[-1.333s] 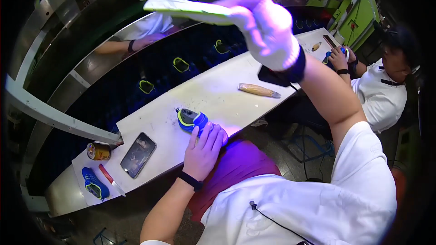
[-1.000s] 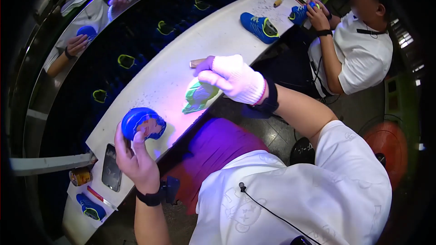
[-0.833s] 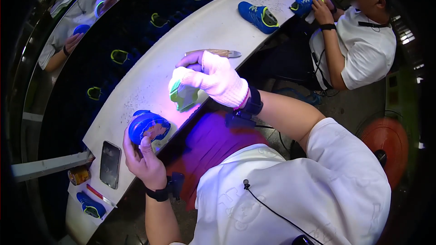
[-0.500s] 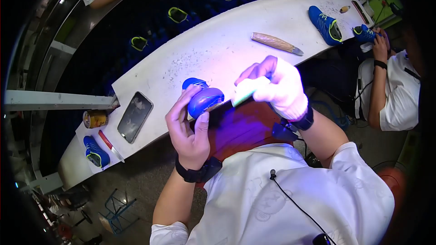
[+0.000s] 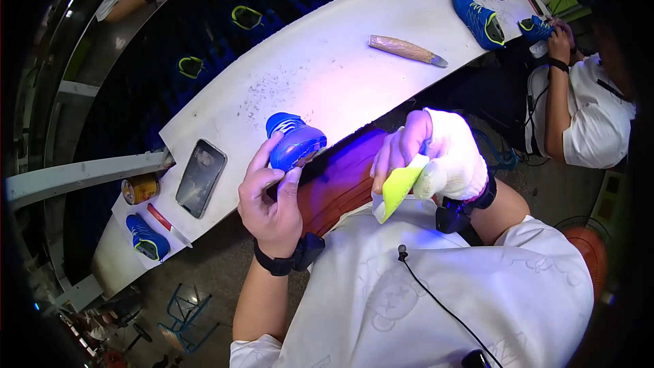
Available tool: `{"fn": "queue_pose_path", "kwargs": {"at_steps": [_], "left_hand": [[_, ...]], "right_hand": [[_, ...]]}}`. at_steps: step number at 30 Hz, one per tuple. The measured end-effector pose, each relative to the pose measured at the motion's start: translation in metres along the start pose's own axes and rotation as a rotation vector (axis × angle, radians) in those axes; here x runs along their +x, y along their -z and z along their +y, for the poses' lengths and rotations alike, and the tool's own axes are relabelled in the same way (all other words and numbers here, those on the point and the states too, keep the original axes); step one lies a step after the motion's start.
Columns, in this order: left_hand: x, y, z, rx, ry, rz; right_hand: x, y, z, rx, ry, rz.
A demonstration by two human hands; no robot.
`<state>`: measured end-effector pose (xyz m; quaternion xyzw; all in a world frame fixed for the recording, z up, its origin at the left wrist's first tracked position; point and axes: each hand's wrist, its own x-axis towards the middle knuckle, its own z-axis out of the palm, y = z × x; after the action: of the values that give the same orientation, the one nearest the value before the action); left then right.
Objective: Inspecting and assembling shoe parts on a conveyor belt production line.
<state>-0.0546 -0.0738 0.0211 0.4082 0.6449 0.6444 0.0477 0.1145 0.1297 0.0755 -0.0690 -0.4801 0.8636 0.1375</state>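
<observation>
My left hand is closed on a small blue shoe with pale laces at the table's near edge. The shoe is tilted, and a tan patch shows along its lower edge. To its right, apart from it, my right hand wears a white knit glove with some bare fingers showing. It pinches a flat yellow-green piece with something whitish behind it; its material I cannot make out. A wooden-handled knife lies on the table beyond my hands.
On the white table lie a phone, a can, a red-handled knife and blue shoes. A co-worker handles another shoe at right. Shoes line the dark strip beyond.
My right hand has drawn back toward my body with the yellow-green piece, away from the shoe. The shoe has turned in my left hand, showing more of its laces. The whole view has shifted slightly.
</observation>
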Motion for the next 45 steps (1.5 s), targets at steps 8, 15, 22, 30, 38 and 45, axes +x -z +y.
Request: {"fn": "queue_pose_path", "kwargs": {"at_steps": [8,15,22,30,38,45], "left_hand": [[-0.003,-0.001,-0.001,0.084,-0.086,-0.097],[-0.027,0.007,0.009,-0.035,0.084,-0.157],[-0.045,-0.027,0.014,-0.421,0.251,0.165],[-0.051,-0.028,0.014,-0.347,0.205,0.178],[-0.039,-0.007,0.020,-0.325,0.234,0.107],[-0.022,0.004,0.034,0.032,0.273,-0.039]], "right_hand": [[0.034,-0.025,0.048,-0.165,-0.021,0.112],[0.031,-0.039,0.075,-0.197,0.158,0.148],[0.025,-0.038,0.085,-0.266,0.255,0.120],[0.022,-0.023,0.098,-0.351,0.359,0.059],[0.036,-0.020,0.077,-0.737,0.534,0.033],[0.039,-0.018,0.075,-1.024,0.471,-0.099]]}}
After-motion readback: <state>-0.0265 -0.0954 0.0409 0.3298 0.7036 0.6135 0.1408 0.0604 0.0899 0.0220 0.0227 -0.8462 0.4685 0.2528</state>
